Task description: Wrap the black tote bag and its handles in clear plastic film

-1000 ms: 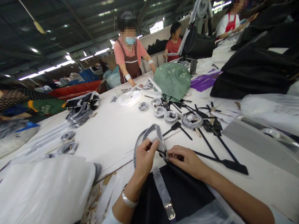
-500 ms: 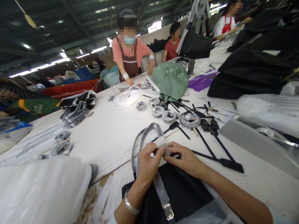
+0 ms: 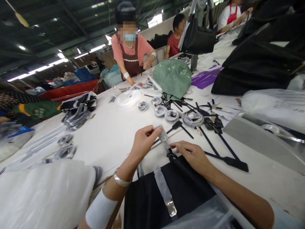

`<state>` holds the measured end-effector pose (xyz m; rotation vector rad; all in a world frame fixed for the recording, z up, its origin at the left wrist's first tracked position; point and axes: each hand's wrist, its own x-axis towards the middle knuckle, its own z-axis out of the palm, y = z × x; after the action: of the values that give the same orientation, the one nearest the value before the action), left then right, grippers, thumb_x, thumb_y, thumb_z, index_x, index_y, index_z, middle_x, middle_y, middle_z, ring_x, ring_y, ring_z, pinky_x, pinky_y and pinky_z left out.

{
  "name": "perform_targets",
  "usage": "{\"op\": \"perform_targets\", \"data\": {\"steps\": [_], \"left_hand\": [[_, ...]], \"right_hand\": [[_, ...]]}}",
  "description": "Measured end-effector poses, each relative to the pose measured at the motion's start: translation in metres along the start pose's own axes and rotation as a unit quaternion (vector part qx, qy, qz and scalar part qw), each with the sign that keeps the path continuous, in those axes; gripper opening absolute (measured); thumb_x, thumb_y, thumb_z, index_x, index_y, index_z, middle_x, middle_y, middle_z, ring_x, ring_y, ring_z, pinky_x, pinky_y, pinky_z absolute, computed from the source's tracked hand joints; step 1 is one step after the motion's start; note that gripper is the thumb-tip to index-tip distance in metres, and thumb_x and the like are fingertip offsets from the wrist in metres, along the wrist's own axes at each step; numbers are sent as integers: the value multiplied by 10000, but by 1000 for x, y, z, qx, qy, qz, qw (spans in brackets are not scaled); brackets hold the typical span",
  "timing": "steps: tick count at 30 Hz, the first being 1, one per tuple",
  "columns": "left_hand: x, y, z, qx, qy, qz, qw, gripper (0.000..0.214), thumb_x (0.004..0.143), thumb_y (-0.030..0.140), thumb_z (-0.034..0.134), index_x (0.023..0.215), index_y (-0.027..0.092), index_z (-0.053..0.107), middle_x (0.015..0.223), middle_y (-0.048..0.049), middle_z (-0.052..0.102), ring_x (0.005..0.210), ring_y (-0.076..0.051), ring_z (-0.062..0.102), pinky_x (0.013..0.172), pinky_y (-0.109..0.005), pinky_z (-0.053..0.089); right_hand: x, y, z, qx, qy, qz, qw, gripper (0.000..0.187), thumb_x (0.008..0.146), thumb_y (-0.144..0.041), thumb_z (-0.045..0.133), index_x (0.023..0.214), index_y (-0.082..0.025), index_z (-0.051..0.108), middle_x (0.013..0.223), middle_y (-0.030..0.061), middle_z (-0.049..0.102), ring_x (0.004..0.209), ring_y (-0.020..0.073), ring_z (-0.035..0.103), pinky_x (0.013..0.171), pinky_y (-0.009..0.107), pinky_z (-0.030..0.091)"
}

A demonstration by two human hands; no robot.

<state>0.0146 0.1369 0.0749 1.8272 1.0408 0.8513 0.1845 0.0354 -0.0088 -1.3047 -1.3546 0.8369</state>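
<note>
A black handbag (image 3: 188, 184) lies in front of me on the table. My left hand (image 3: 144, 143) pinches the upper part of a plastic-wrapped handle (image 3: 164, 136) that rises from the bag's top edge. Below it, a black tab (image 3: 171, 155) shows at the handle's foot. My right hand (image 3: 192, 157) lies over the bag's top right edge, its fingers stretched toward the lower end of the wrapping, apparently touching it. Down the bag's front runs a wrapped strap (image 3: 162, 183) with a metal clasp (image 3: 171, 208). Clear plastic (image 3: 202, 214) covers the bag's lower part.
Coiled wrapped straps (image 3: 171, 116) and black leather straps (image 3: 228, 163) lie beyond my hands, near a green plastic bag (image 3: 172, 78). White foam sheets (image 3: 47, 194) fill the left front. More black bags (image 3: 257, 70) are heaped at right. A co-worker (image 3: 131, 47) stands across the table.
My left hand has moved up and forward, pulling the wrapped handle upright. My right hand has come off the white wrapping and its fingers have straightened. The co-worker opposite has raised one hand.
</note>
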Motion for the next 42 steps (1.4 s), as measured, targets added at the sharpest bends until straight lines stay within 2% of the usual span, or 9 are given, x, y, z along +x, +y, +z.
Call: {"op": "perform_targets", "data": {"steps": [4,7,9,14,20,23,26,33,42], "left_hand": [[29,16,21,-8,-96,55,994,386,848,444,638,607,147,578,541,48,420,527,-78,392,493,-214,272],[31,15,37,-110,-184,44,976,290,868,411,626,1003,157,660,727,-5,625,644,-116,589,596,-212,447],[23,6,39,-134,-167,13,977,389,882,402,613,1195,175,577,827,-40,682,719,-149,657,666,-256,524],[-23,-25,23,33,-156,13,987,171,893,317,594,964,187,680,849,-43,697,766,-159,658,674,-254,543],[-55,-49,11,115,-105,-24,987,212,911,318,538,1019,201,678,985,-51,706,897,-186,653,725,-266,528],[-56,-56,11,124,-200,-39,971,268,938,349,481,991,184,685,882,-34,710,826,-176,645,772,-285,499],[-56,-57,15,67,-261,-32,963,311,943,392,480,1020,180,695,902,-26,698,847,-172,614,805,-283,467],[-58,-56,22,-203,-206,-109,951,388,882,398,622,1199,180,673,933,-50,684,823,-149,582,776,-264,444],[-58,-51,14,-220,-178,-59,957,388,840,382,680,1161,165,708,953,-77,679,820,-156,573,738,-260,456]], "right_hand": [[1,4,0,34,-15,30,999,298,867,-428,641,1064,-227,740,995,41,742,885,231,679,824,353,544],[1,7,0,71,-3,51,996,235,812,-414,702,907,-207,756,926,39,744,885,234,677,826,340,537],[1,7,-1,90,7,55,994,215,805,-403,712,887,-207,749,911,32,740,880,226,677,828,327,532],[0,-1,-8,70,4,35,997,178,813,-389,719,872,-227,760,927,26,736,902,221,672,837,303,516],[1,3,-5,118,45,82,989,307,824,-492,693,883,-197,753,918,58,747,920,244,678,905,354,508],[4,7,1,207,41,116,970,354,821,-522,695,886,-175,726,952,77,742,926,243,683,925,371,511],[8,7,3,271,31,170,947,358,779,-493,757,927,-179,668,902,62,741,858,213,699,854,329,549],[29,2,-8,232,-31,292,927,333,778,-427,778,911,-175,607,812,39,711,679,125,664,632,216,562],[48,-5,1,94,-196,275,937,334,750,-455,751,868,-159,651,631,-8,651,566,103,591,487,168,411]]}}
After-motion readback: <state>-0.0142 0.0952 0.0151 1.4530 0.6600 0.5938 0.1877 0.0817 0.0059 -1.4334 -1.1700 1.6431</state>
